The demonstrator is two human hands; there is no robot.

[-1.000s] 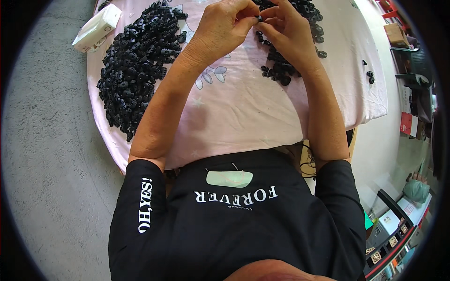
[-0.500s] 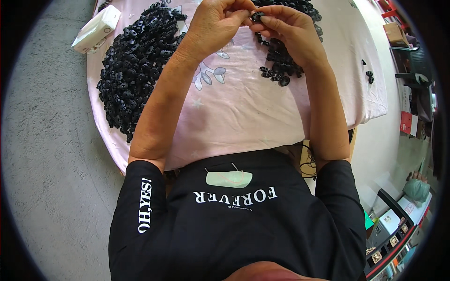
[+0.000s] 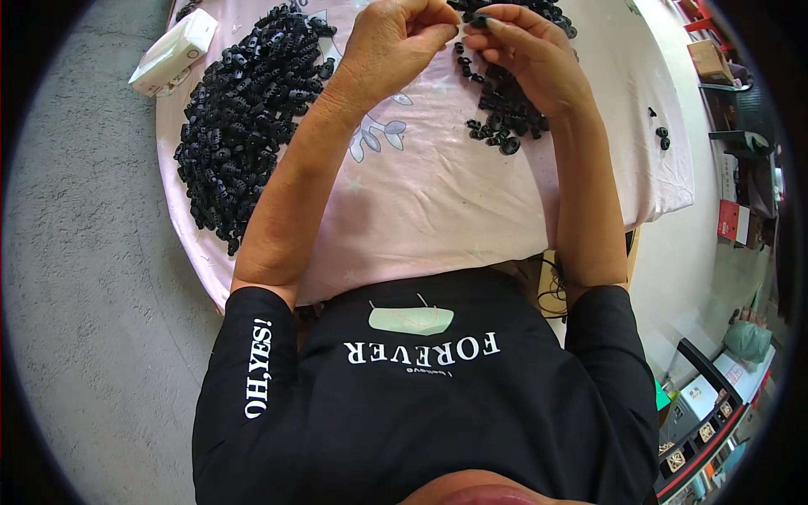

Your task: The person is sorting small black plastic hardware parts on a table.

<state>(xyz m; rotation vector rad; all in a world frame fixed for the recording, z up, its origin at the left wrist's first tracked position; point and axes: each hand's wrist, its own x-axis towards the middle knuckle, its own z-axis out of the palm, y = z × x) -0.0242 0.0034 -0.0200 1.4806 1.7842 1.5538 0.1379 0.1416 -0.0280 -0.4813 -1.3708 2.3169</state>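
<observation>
Over the far part of the table, both my hands are raised close together with a narrow gap between their fingertips. My right hand pinches a small black plastic part between thumb and fingers. My left hand is closed, thumb pressed to its fingertips; whatever it may hold is too small to make out. Beneath and beside the right hand lies a loose heap of small black parts, some of them round. A larger pile of black ribbed plastic pieces spreads to the left of my left forearm.
A pale pink patterned cloth covers the round-edged table. On its left rim sits a white tissue pack. A few stray black pieces lie at the right. Shelving with boxes and a green bag stands beyond on the right.
My fingertips have drawn apart: the left hand has come off the black part, which stays in the right hand. The right hand has turned slightly.
</observation>
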